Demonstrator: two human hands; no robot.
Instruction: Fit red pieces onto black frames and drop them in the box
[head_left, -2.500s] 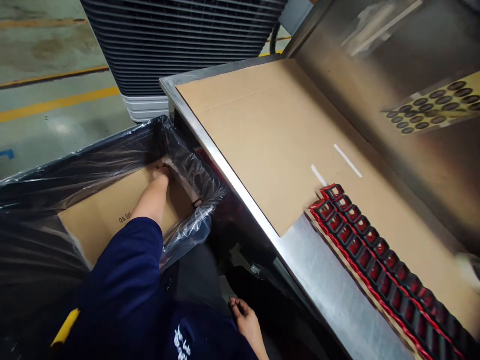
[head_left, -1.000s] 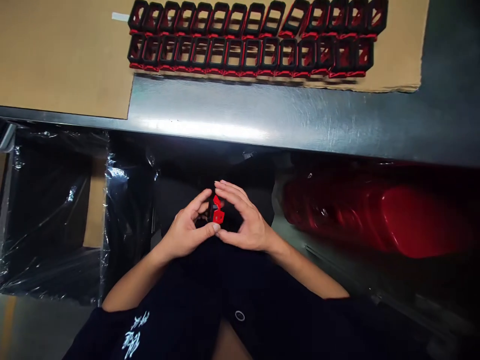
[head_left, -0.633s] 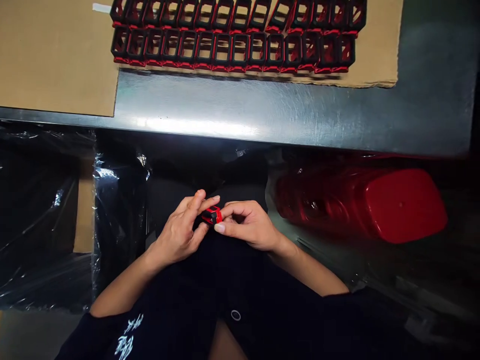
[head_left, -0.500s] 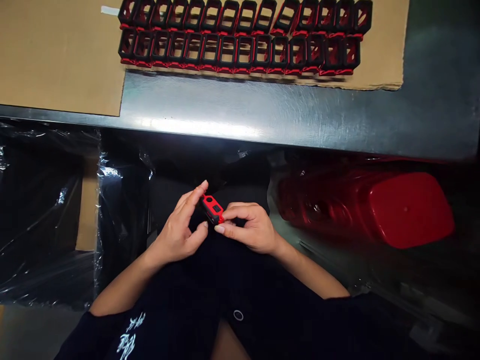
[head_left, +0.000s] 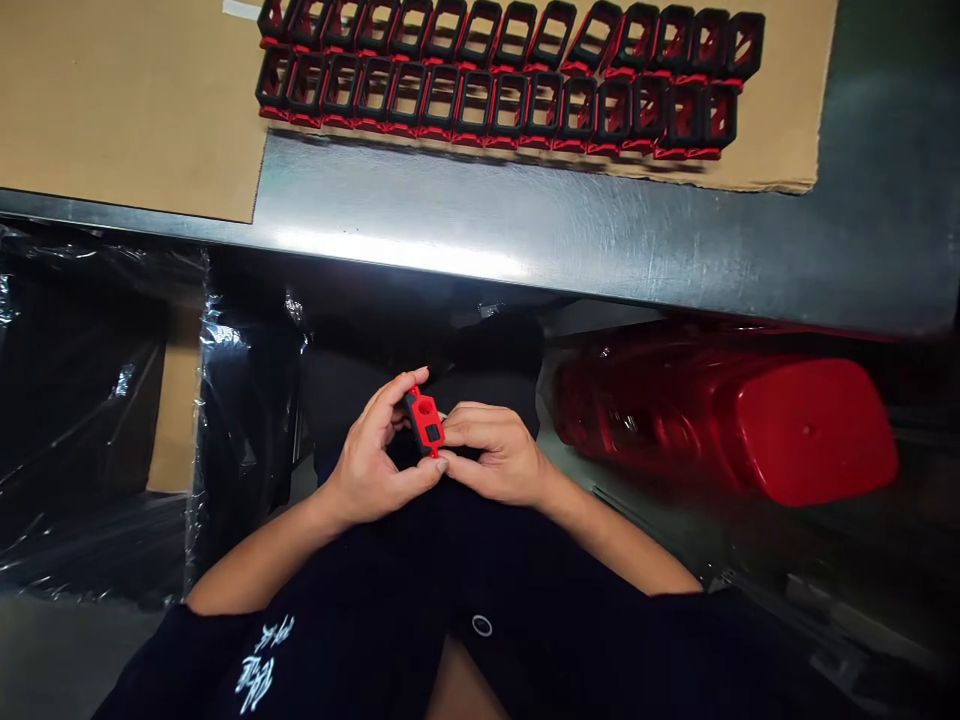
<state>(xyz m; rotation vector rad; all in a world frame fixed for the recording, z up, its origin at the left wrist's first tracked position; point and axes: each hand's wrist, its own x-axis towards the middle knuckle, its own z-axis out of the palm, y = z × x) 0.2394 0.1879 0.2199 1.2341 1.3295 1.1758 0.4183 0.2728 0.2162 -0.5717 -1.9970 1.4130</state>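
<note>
Just above my lap, a small red-and-black plastic part with a square opening and a round hole stands nearly upright between my hands. My left hand curls around its left side, with the thumb under its lower end. My right hand presses its fingertips against the part's right side and lower end. The part's back face is hidden.
Two rows of black-and-red plastic frames lie on a cardboard sheet atop a stainless steel table. At right sits a stack of red plastic covers. At left stands a cardboard box lined with clear plastic.
The part has turned from a tilted pose to nearly upright, and my right fingers have moved lower on it. The table and rows have shifted slightly in view with my head.
</note>
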